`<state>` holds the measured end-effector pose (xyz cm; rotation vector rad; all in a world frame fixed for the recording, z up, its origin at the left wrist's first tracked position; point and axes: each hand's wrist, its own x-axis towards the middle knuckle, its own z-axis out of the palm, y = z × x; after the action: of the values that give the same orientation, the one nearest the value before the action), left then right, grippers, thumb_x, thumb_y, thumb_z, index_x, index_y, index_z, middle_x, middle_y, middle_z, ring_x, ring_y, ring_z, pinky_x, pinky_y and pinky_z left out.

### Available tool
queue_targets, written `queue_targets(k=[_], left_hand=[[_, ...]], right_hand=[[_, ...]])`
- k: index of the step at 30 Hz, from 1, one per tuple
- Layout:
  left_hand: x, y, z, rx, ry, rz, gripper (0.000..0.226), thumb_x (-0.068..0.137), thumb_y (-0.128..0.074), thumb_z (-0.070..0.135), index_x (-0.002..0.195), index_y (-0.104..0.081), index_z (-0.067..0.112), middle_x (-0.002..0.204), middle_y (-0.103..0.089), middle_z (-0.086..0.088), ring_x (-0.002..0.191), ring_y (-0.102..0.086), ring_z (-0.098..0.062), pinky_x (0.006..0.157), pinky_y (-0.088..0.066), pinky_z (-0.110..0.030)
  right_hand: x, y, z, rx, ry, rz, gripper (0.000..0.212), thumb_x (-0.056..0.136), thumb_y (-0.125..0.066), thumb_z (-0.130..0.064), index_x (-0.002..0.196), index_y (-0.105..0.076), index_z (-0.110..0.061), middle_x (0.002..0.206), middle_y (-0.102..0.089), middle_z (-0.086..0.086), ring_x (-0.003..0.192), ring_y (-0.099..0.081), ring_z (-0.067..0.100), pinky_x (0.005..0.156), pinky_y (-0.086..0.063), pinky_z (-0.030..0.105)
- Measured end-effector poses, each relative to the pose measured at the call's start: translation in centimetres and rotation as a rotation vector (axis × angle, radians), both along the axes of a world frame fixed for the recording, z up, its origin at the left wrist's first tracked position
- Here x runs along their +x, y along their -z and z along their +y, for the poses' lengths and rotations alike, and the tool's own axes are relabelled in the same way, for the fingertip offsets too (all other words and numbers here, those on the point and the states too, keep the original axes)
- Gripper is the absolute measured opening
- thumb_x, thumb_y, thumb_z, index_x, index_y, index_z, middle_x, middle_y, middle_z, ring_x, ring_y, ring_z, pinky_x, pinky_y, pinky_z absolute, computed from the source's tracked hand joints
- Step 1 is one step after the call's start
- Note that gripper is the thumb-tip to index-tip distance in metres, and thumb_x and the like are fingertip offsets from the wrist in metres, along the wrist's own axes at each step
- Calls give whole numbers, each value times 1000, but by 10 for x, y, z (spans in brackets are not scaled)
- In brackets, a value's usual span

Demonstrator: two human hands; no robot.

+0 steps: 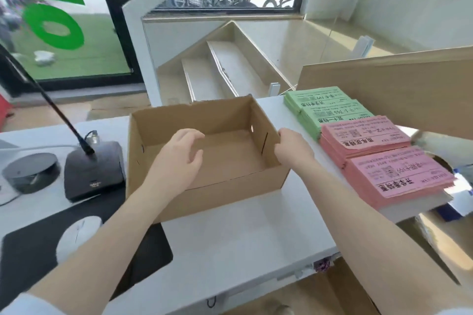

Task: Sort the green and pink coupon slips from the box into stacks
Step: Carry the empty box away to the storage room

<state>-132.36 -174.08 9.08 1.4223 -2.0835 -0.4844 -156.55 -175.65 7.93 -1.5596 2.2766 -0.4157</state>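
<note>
Right hand [291, 147] pinches the right wall of the cardboard box [204, 181]; left hand [179, 158], fingers spread and holding nothing, hovers over the box's bare interior. Just right of the grip lie two pink coupon stacks [378, 158] and, beyond them, two green coupon stacks [322, 107] (digits "199" and "365" legible). Left of the box stands a desk microphone [92, 169].

box [204, 186]: I'm seeing plain brown cardboard, matt, with rough torn rims.
green slips [322, 107]: I'm reading thin matt printed paper.
pink slips [394, 174]: same matt paper.
tabletop [230, 243]: looking smooth, pale, faintly sheened.
mouse pad [30, 263]: showing matt black.
</note>
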Motion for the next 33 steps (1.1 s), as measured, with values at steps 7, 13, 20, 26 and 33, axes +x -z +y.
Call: queue_targets(k=[7,13,20,26,33], left_hand=[[26,9,1,62,-119,-39,52,93,-44,7,142,-27,3,152,-22,-12,143,-12,-25,114,-9,-28],[33,5,2,491,-230,-26,51,92,-46,19,137,-24,12,109,-54,-10,85,-55,-27,69,-50,-37],[36,1,31,485,-246,237,56,83,-49,4,132,-40,27,117,-59,3,85,-56,-14,71,-53,-35],[7,-12,72,193,-346,411,55,84,-46,9,126,-44,44,113,-55,18,94,-60,-15,82,-51,-40],[-33,-14,160,180,-512,590,52,83,-52,8,117,-56,46,112,-63,20,92,-63,-6,84,-53,-42]], right_hand=[[-20,-15,58,102,267,59,17,80,-47,-12,97,-47,-8,107,-58,13,94,-54,31,68,-36,31],[-26,-3,64,-150,250,-24,31,89,-48,-19,117,-55,-9,114,-63,12,106,-56,30,79,-42,33],[-32,4,72,-105,226,241,26,95,-47,-22,112,-50,-3,108,-61,20,101,-57,37,72,-41,37],[-54,-4,99,-368,286,131,22,96,-43,-21,109,-49,-3,97,-63,20,91,-57,37,65,-36,35],[-95,2,131,-406,60,12,29,96,-43,-22,121,-48,-8,107,-63,12,96,-57,34,68,-37,34]])
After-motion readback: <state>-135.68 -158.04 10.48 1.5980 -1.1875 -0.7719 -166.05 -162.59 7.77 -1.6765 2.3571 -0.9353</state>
